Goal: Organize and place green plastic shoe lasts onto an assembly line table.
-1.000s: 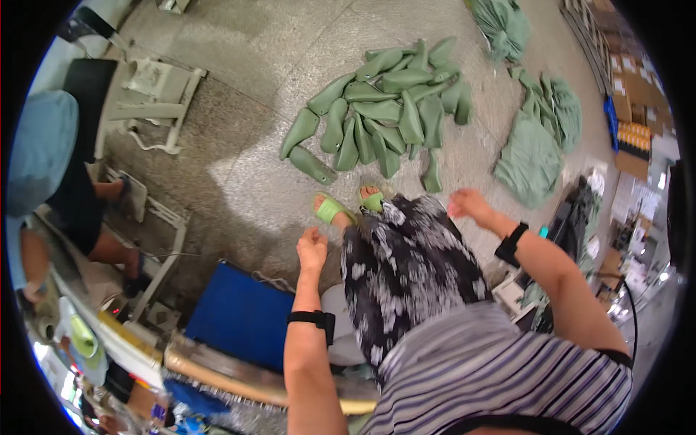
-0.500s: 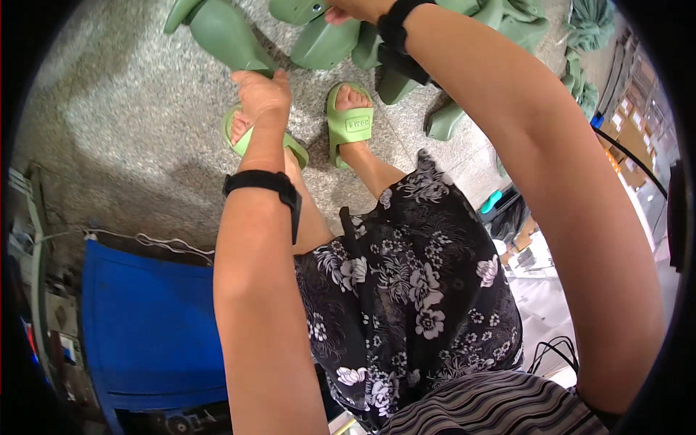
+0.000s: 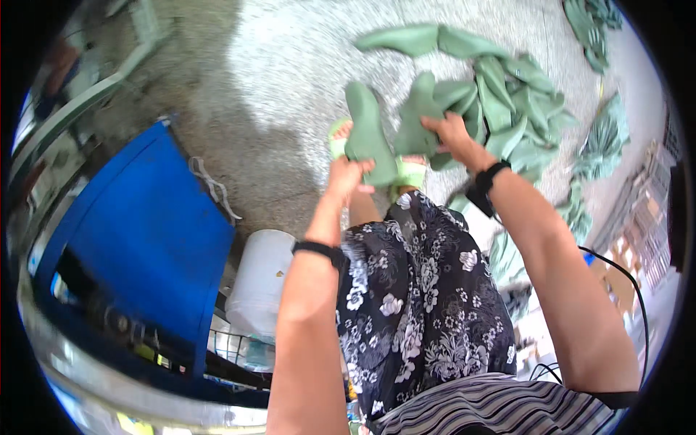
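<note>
With thumb and fingers clamped on its near end, a worker's left hand point(image 3: 349, 175) is holding a green boot-shaped piece point(image 3: 367, 129), just left of a pile point(image 3: 496, 90) of similar green pieces. The right hand point(image 3: 455, 136) is clamping its grip on the right side of a second boot-shaped piece point(image 3: 415, 129), at the pile's left edge. The held pieces are pointing away from the worker, nearly side by side; whether they are touching is not showing clearly.

By appearances, the worker is picking up or positioning two pieces, one to a hand. The next move seems to be calling for a firm hold on both and care in parting the right-hand piece from its neighbours in the pile.

Below the held pieces, near the pile's lower left, the worker is wearing light green slide sandals point(image 3: 411, 172). Two more green pieces point(image 3: 400, 40) are lying end to end at the pile's far left, on a speckled stone floor point(image 3: 286, 109). Right of the pile, a green bundle point(image 3: 606, 141) is resting on the floor. Well to the pile's lower left, a white bucket point(image 3: 262, 270) is standing beside a blue panel point(image 3: 145, 232), with a pale cord point(image 3: 210, 187) lying near it.
</note>
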`<action>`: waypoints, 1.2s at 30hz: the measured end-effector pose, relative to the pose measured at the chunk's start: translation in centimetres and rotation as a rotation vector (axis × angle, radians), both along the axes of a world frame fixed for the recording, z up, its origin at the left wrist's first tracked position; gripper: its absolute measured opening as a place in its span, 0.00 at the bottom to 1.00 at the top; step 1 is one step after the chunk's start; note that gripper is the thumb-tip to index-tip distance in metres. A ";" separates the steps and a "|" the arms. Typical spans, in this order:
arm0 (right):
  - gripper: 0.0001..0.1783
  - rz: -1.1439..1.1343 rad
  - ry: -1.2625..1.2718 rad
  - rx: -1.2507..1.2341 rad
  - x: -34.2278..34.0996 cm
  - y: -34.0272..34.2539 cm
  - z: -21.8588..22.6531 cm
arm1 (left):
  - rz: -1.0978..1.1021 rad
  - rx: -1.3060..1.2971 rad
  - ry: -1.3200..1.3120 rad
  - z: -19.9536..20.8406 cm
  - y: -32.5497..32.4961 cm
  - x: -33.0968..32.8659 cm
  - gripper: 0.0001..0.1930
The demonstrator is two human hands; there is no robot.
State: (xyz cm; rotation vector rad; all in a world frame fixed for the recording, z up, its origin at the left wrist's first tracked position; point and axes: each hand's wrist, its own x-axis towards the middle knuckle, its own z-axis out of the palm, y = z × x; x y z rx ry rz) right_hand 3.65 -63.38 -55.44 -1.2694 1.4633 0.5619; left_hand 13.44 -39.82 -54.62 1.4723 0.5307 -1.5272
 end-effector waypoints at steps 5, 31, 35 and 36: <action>0.25 0.346 -0.202 0.087 0.7 3.0 13.3 | 0.243 -0.077 -0.102 15.3 8.0 -3.7 0.25; 0.07 1.811 -1.529 -0.311 18.0 48.4 54.4 | 0.750 0.615 -0.840 55.1 39.9 -13.3 0.19; 0.14 1.624 -1.652 -0.455 17.1 57.2 49.3 | 0.173 1.086 -1.168 51.5 42.9 -11.7 0.25; 0.19 1.606 -1.572 -0.379 17.1 57.5 48.7 | 0.270 1.046 -1.134 51.2 43.0 -11.4 0.27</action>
